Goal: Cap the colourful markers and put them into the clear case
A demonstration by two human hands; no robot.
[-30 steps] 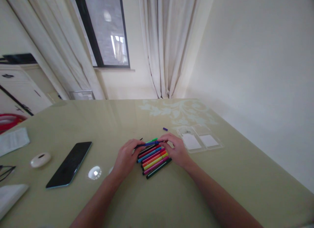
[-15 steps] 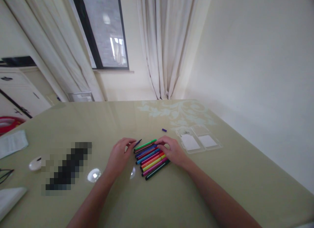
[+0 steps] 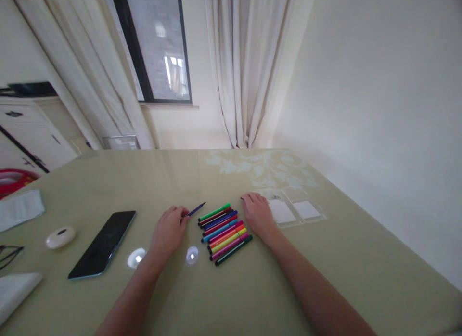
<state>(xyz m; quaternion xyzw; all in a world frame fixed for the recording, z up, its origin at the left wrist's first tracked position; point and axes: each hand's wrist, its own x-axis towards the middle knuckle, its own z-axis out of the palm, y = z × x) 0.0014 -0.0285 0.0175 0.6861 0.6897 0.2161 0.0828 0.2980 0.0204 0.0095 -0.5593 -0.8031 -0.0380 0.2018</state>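
My left hand [image 3: 169,231] pinches an uncapped dark purple felt-tip pen [image 3: 197,209], its tip pointing up and to the right. My right hand [image 3: 258,213] rests on the table beyond the pens, fingers closed around a small dark marker cap [image 3: 242,199]; only its end shows past the fingertips. Between both hands lies a slanted row of several capped felt-tip pens, from a bright green pen [image 3: 214,212] at the far end, through a light blue pen [image 3: 219,231] and a yellow pen [image 3: 228,240], to a dark green pen [image 3: 233,251] nearest me.
Right of my right hand lies an open clear plastic case [image 3: 294,224] with white inserts. To the left are a black phone [image 3: 103,244], a white oval object [image 3: 60,237], a cable [image 3: 10,254] and a folded cloth [image 3: 21,210]. A wall borders the table's right side.
My right hand has left the row of pens and moved away from me to the loose cap, closing on it. My left hand has shifted slightly left with the purple pen.
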